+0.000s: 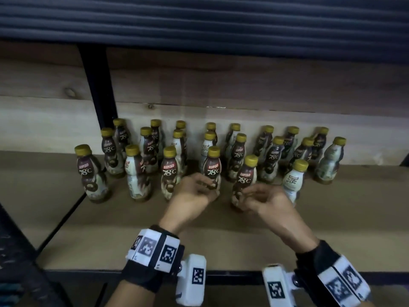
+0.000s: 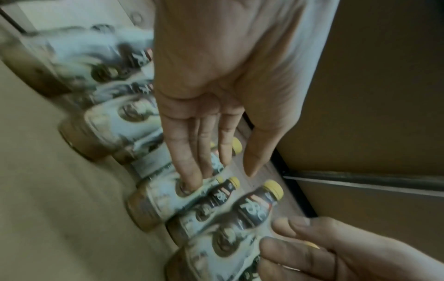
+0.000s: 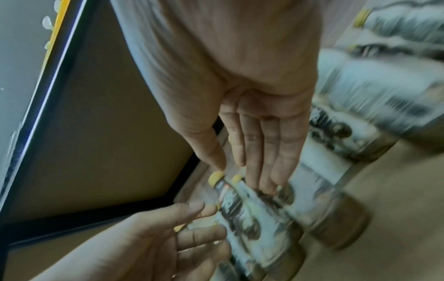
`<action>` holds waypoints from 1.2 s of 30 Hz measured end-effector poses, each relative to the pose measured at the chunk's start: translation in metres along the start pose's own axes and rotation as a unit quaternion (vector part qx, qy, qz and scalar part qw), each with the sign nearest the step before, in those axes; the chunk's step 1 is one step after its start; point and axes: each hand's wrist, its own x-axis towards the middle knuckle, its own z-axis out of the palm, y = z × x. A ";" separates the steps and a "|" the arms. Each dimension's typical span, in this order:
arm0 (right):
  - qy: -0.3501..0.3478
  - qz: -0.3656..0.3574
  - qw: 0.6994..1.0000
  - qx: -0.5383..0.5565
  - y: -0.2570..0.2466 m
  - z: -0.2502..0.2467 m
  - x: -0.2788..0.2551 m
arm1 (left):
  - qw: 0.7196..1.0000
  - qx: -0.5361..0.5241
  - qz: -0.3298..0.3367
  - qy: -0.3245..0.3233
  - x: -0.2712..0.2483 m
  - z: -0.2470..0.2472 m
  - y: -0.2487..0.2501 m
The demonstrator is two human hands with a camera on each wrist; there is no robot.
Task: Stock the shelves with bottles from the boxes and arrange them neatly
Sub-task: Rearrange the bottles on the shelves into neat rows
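Several Kopiko 78°C bottles with yellow caps stand in loose rows on the brown shelf board (image 1: 132, 229). My left hand (image 1: 199, 185) hangs with relaxed fingers at the lower body of a front-row bottle (image 1: 213, 167). The left wrist view shows this left hand (image 2: 216, 152) with fingers nearly straight, one tip touching a bottle (image 2: 168, 195). My right hand (image 1: 252, 194) hovers at the lower part of the neighbouring bottle (image 1: 247, 173). Its fingers (image 3: 264, 152) lie straight with the tips against a bottle (image 3: 252, 218). Neither hand is wrapped round a bottle.
A black upright post (image 1: 99, 85) stands at the back left before a wooden back wall (image 1: 243, 85). A dark upper shelf (image 1: 199, 18) overhangs. A white-labelled bottle (image 1: 294, 178) stands just right of my right hand. The shelf's black front rail (image 1: 232, 276) runs below my wrists.
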 end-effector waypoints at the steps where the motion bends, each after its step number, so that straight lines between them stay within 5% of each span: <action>1: 0.026 0.000 1.000 0.006 0.005 -0.014 -0.003 | 1.000 -0.002 0.003 -0.021 0.000 0.012 0.002; 5: 0.170 0.011 0.983 0.073 0.028 -0.062 -0.011 | 0.998 -0.011 -0.012 -0.061 0.006 0.055 -0.001; 8: 0.216 0.027 0.973 0.082 0.042 -0.082 -0.010 | 0.999 -0.014 -0.023 -0.044 0.013 0.078 -0.001; 13: 0.104 0.090 0.987 0.085 0.059 -0.093 0.005 | 0.998 0.037 -0.051 -0.025 0.020 0.099 -0.003; 19: 0.034 0.075 0.996 0.017 0.080 -0.092 0.047 | 0.998 0.015 -0.066 0.007 0.025 0.113 -0.004; 36: -0.001 0.072 0.997 -0.007 0.071 -0.103 0.048 | 0.996 0.055 -0.068 0.034 0.024 0.117 0.004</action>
